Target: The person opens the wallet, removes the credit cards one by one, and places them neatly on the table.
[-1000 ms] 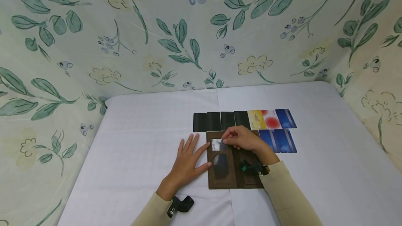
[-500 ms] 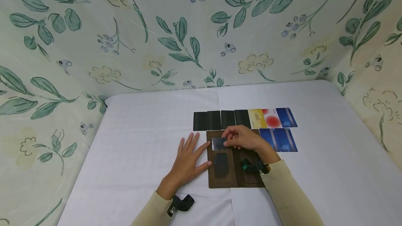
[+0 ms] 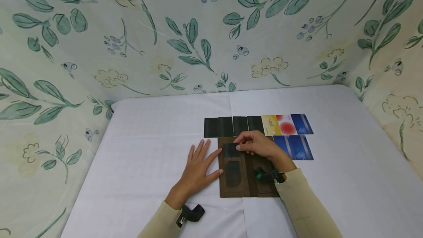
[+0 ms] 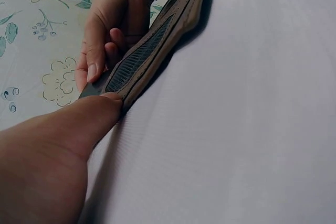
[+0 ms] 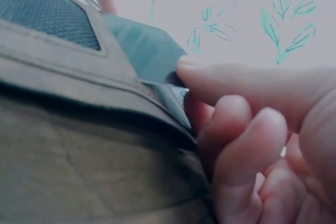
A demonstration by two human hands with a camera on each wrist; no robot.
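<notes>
A brown wallet point(image 3: 244, 191) lies spread flat on the white cloth, with a dark mesh-like window point(image 3: 232, 173) in its left panel. Above that window a dark, smooth card point(image 3: 230, 150) sticks out of the panel. My right hand point(image 3: 259, 147) pinches the card's right edge between thumb and fingertips; the right wrist view shows the thumb on the card point(image 5: 149, 48) and the other fingers curled below. My left hand point(image 3: 195, 173) rests on the cloth with fingers spread and straight. Its index fingertip and thumb touch the wallet's left edge. The right forearm covers part of the right panel.
Behind the wallet stands a row of several black cards point(image 3: 226, 126), a yellow card point(image 3: 271, 125), a white-and-red card point(image 3: 286, 125) and a blue card point(image 3: 301, 124). Two more blue cards point(image 3: 299, 148) lie at the wallet's right. Floral fabric point(image 3: 211, 32) hangs beyond the table.
The card's bright shine has faded to dark, and it has shifted or tilted very slightly within the right hand's pinch. The left hand and the wallet keep their places.
</notes>
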